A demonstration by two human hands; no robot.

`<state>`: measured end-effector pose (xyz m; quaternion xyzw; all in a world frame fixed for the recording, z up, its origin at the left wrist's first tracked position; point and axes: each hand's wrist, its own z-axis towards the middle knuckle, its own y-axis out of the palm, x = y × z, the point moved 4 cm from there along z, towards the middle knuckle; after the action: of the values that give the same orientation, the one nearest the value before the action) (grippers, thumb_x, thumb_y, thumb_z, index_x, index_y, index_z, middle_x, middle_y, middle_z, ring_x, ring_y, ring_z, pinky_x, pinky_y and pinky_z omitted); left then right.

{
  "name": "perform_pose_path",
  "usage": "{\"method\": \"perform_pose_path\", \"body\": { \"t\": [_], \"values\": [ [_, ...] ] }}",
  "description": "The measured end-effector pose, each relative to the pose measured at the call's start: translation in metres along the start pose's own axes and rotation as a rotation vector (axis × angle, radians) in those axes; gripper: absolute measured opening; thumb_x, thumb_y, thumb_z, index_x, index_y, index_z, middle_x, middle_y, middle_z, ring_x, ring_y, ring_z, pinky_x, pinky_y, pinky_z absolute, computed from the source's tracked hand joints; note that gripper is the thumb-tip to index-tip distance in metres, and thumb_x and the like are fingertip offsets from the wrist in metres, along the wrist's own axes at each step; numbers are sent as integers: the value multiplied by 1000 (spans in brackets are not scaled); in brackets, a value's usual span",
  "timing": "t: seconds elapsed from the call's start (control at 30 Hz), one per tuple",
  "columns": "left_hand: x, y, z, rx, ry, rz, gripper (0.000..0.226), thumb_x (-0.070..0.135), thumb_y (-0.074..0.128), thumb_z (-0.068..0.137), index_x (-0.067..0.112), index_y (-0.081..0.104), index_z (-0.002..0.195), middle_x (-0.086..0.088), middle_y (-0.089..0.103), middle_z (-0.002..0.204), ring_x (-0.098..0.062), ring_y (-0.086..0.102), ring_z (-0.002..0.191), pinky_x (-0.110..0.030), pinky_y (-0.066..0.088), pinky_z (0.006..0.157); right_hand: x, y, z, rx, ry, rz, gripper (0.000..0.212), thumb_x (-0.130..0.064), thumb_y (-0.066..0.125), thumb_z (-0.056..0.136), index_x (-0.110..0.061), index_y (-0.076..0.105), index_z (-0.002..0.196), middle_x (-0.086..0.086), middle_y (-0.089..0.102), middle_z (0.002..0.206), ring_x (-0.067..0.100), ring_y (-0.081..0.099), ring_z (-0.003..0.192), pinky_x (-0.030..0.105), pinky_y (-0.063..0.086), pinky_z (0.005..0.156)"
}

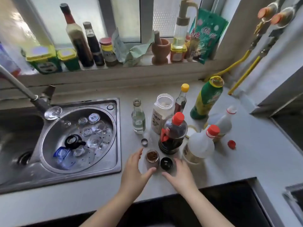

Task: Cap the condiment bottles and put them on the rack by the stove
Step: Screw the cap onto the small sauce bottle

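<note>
The counter [246, 161] holds a bunch of bottles, with the soy sauce bottle [173, 135] at 12 o'clock from the hands. Left hand [134, 169] has its fingers spread loose around the open spice jar [152, 158], maybe touching, can't tell. Right hand [180, 174] is open too, just beside the black cap [166, 163] at the jar's 3 o'clock.

Behind the dark sauce bottle [173, 136], the lower part of the white-labelled jar [161, 115] was hidden, and its label print was too small to read. To the right of that bottle, a pale round thing [191, 131] showed only a small part between the bottles. The left hand [134, 171] covered the near side of the open spice jar [152, 158]. Far left of the bottle, the tap [18, 86] was cut off by the frame edge.
</note>
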<state>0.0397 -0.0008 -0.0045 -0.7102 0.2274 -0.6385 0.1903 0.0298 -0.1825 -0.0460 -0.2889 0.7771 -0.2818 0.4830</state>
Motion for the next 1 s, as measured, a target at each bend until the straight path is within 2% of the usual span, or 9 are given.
{"method": "perform_pose_path", "body": {
  "t": [0.1, 0.2, 0.33, 0.43, 0.53, 0.7, 0.8, 0.9, 1.0],
  "values": [
    [-8, 12, 11, -71, -65, 19, 92, 31, 79, 69, 23, 26, 144, 0, 41, 137, -15, 41, 127, -31, 36, 107, -4, 17, 9, 27, 51, -109, 73, -52, 66, 74, -18, 40, 134, 6, 43, 136, 25, 41, 127, 39, 39, 103],
    [-15, 24, 19, -117, -85, 48, 96, 32, 79, 69, 23, 22, 146, 0, 39, 136, -14, 39, 128, -21, 31, 102, -11, 23, 13, 81, 71, -184, 61, -48, 64, 79, -16, 44, 126, 8, 46, 128, 26, 43, 123, 36, 40, 99],
    [-25, 32, 27, -145, -85, 92, 84, 27, 77, 68, 20, 34, 139, 1, 43, 137, -16, 40, 129, -26, 34, 105, -13, 21, 16, 100, 96, -205, 50, -36, 60, 81, -14, 46, 124, 8, 48, 126, 26, 45, 120, 34, 42, 95],
    [-33, 34, 32, -156, -95, 79, 71, 25, 76, 68, 24, 43, 131, 5, 52, 131, -16, 49, 123, -32, 41, 101, -17, 13, 8, 75, 96, -15, 55, -25, 64, 76, -11, 44, 126, 10, 50, 123, 27, 49, 115, 33, 42, 91],
    [-31, 30, 33, -157, -27, 82, 63, 26, 77, 67, 26, 49, 123, 9, 58, 122, -13, 54, 115, -33, 44, 96, -25, -4, -5, 122, -12, 117, 55, -11, 65, 72, -12, 46, 123, 5, 46, 122, 21, 50, 111, 28, 40, 92],
    [-13, 22, 29, -173, 135, 53, 60, 25, 76, 66, 28, 51, 120, 11, 54, 120, -10, 52, 112, -28, 45, 93, -49, -36, -21, 99, -256, 113, 59, -6, 67, 72, -18, 47, 126, -5, 44, 120, 2, 46, 94, 5, 36, 82],
    [-3, 15, 26, -191, 189, 39, 61, 26, 72, 64, 32, 50, 121, 13, 49, 119, -9, 51, 108, -29, 48, 88, -59, -54, -27, 116, -320, 51, 61, -15, 74, 72, -26, 45, 125, -13, 48, 110, 1, 47, 87, 3, 36, 79],
    [3, 10, 23, -213, 222, -5, 63, 26, 68, 63, 32, 50, 123, 12, 45, 117, -9, 50, 106, -26, 47, 89, -70, -69, -29, 125, -457, -56, 53, -24, 77, 70, -25, 52, 117, -18, 51, 108, -2, 46, 98, 7, 37, 85],
    [7, 8, 21, -260, 242, -29, 64, 25, 68, 64, 32, 50, 125, 12, 42, 117, -9, 49, 108, -26, 46, 92, -80, -76, -30, 31, -592, -88, 48, -17, 74, 73, -22, 55, 118, -15, 50, 116, -4, 46, 109, 13, 41, 91]
  ]
}}
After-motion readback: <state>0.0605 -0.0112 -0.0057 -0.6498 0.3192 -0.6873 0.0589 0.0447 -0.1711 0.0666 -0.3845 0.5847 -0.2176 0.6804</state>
